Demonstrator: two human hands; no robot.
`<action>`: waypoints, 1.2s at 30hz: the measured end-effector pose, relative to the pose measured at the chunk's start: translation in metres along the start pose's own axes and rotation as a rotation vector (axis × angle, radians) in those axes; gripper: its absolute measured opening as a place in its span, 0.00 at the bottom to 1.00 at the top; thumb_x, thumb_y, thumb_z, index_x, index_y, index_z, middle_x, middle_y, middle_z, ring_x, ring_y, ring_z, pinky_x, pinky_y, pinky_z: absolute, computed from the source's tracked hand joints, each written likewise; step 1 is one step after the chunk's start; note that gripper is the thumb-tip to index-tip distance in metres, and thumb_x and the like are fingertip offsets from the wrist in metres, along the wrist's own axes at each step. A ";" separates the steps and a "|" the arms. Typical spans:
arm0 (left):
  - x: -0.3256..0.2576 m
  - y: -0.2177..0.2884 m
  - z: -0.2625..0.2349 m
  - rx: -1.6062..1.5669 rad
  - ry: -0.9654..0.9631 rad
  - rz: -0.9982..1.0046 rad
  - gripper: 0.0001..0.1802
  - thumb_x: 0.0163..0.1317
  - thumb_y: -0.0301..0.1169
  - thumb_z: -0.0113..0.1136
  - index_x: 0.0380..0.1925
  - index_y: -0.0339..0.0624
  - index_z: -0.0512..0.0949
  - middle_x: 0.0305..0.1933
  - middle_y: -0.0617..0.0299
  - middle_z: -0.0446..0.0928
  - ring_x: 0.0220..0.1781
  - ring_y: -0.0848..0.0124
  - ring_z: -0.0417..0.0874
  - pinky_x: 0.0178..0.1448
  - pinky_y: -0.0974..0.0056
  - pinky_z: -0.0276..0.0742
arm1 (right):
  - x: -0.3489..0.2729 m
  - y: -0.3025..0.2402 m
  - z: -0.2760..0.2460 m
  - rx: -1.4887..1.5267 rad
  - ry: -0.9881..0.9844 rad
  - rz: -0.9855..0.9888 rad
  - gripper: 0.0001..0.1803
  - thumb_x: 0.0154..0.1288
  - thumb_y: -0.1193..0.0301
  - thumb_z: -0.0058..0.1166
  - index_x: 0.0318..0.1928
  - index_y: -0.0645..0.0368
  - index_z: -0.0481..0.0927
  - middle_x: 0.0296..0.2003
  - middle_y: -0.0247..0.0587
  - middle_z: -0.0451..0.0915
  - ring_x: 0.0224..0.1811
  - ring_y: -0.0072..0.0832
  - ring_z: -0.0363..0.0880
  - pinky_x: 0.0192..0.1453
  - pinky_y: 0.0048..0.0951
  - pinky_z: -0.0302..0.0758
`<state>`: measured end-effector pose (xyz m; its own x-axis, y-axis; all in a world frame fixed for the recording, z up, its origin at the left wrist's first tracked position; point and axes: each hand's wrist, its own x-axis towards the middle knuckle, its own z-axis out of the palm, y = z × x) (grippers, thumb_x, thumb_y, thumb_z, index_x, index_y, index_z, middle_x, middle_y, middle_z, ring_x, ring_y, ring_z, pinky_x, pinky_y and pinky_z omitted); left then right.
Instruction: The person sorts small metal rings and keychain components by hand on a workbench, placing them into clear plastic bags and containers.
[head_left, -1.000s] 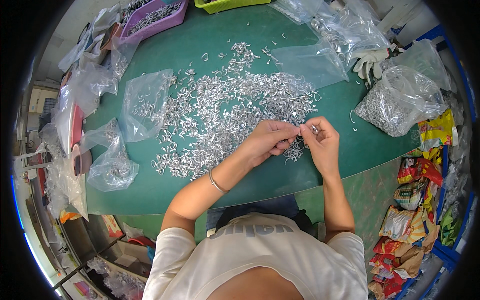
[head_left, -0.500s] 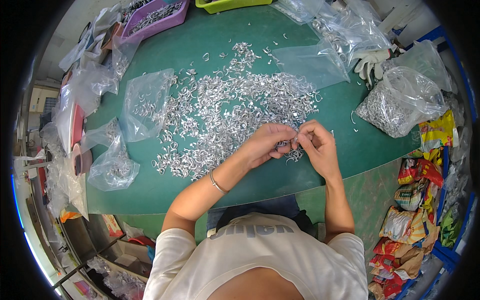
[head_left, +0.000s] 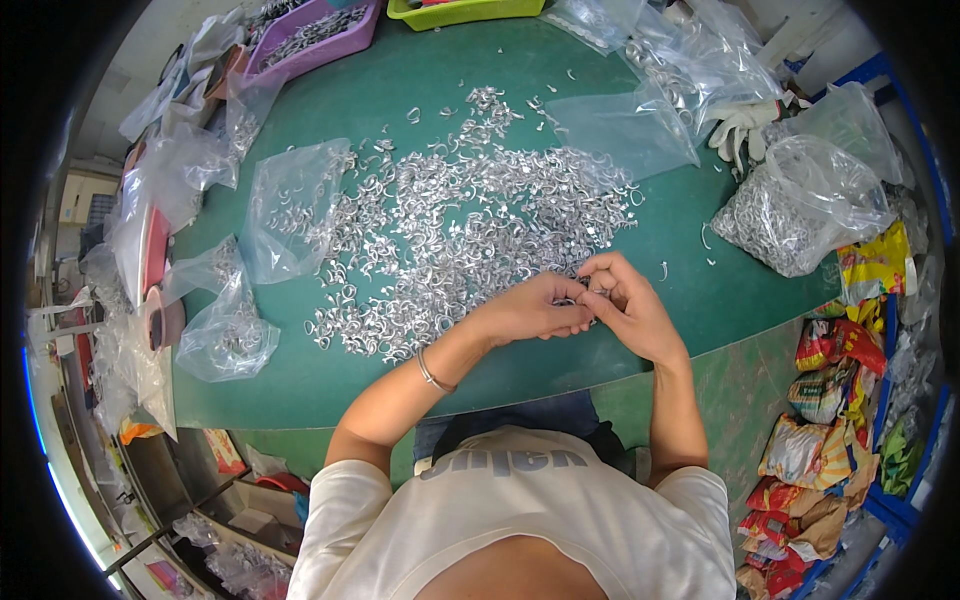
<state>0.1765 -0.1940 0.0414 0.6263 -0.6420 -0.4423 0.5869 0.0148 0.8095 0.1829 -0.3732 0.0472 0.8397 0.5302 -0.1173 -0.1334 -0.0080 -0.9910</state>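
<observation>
A wide heap of small silver curved metal pieces (head_left: 450, 230) is spread over the green table (head_left: 300, 395). At the heap's near right edge, my left hand (head_left: 530, 310) and my right hand (head_left: 635, 315) meet at the fingertips. Both are closed in a pinch, with silver metal glinting between the fingers. The curled fingers largely hide the pieces in my grip, so their exact shape does not show. A metal bangle (head_left: 434, 372) circles my left wrist.
A clear bag (head_left: 765, 215) full of metal pieces stands at right, near white gloves (head_left: 742, 130). Flat plastic bags (head_left: 625, 130) lie at the heap's far right. Smaller bags (head_left: 230, 340) sit at left. Behind are a purple basket (head_left: 310, 45) and a yellow-green tray (head_left: 465, 12).
Both hands have come slightly nearer to my body, still touching at the fingertips. My left hand has turned so that the metal pieces seen in its fingers earlier are now mostly covered.
</observation>
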 end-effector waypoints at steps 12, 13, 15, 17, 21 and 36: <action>-0.005 0.010 0.003 -0.401 0.149 0.028 0.13 0.64 0.33 0.53 0.38 0.34 0.79 0.27 0.65 0.72 0.20 0.82 0.63 0.17 0.80 0.51 | 0.011 0.013 -0.011 0.664 0.202 0.130 0.06 0.68 0.71 0.47 0.39 0.60 0.74 0.30 0.31 0.74 0.29 0.16 0.70 0.30 0.19 0.65; -0.005 0.009 -0.001 -0.446 0.199 0.051 0.14 0.65 0.35 0.53 0.39 0.34 0.79 0.28 0.64 0.72 0.20 0.82 0.63 0.16 0.80 0.51 | 0.016 0.012 -0.015 0.745 0.258 0.121 0.07 0.68 0.70 0.47 0.38 0.60 0.73 0.30 0.31 0.74 0.29 0.16 0.70 0.30 0.19 0.64; -0.004 0.007 -0.012 -0.565 0.291 0.083 0.20 0.66 0.43 0.51 0.40 0.35 0.76 0.25 0.65 0.69 0.19 0.81 0.62 0.16 0.79 0.51 | 0.027 0.025 -0.039 0.719 0.241 0.031 0.06 0.65 0.70 0.51 0.38 0.60 0.74 0.29 0.32 0.74 0.31 0.17 0.71 0.29 0.20 0.63; -0.001 0.006 -0.026 -0.926 0.310 0.105 0.17 0.67 0.42 0.49 0.37 0.36 0.73 0.25 0.66 0.65 0.18 0.81 0.60 0.16 0.78 0.50 | 0.042 0.022 -0.040 -0.149 0.398 -0.088 0.06 0.61 0.72 0.55 0.36 0.59 0.75 0.28 0.35 0.74 0.30 0.21 0.72 0.29 0.24 0.65; 0.005 0.012 -0.031 -1.224 0.358 0.209 0.11 0.69 0.35 0.46 0.37 0.38 0.69 0.26 0.66 0.63 0.23 0.80 0.63 0.19 0.77 0.54 | 0.062 0.019 -0.022 -0.958 0.549 -0.281 0.06 0.53 0.74 0.60 0.30 0.58 0.77 0.26 0.43 0.73 0.26 0.39 0.74 0.30 0.35 0.69; 0.035 0.014 -0.054 0.958 0.891 0.435 0.11 0.46 0.27 0.67 0.32 0.37 0.82 0.26 0.50 0.79 0.25 0.61 0.79 0.33 0.62 0.74 | 0.058 0.001 -0.045 0.764 0.398 0.088 0.06 0.66 0.70 0.51 0.36 0.59 0.75 0.23 0.28 0.73 0.20 0.16 0.65 0.23 0.17 0.60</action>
<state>0.2343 -0.1755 0.0162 0.9937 -0.0130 0.1109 -0.0905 -0.6758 0.7315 0.2550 -0.3807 0.0365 0.9126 0.2172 -0.3465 -0.4038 0.6129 -0.6792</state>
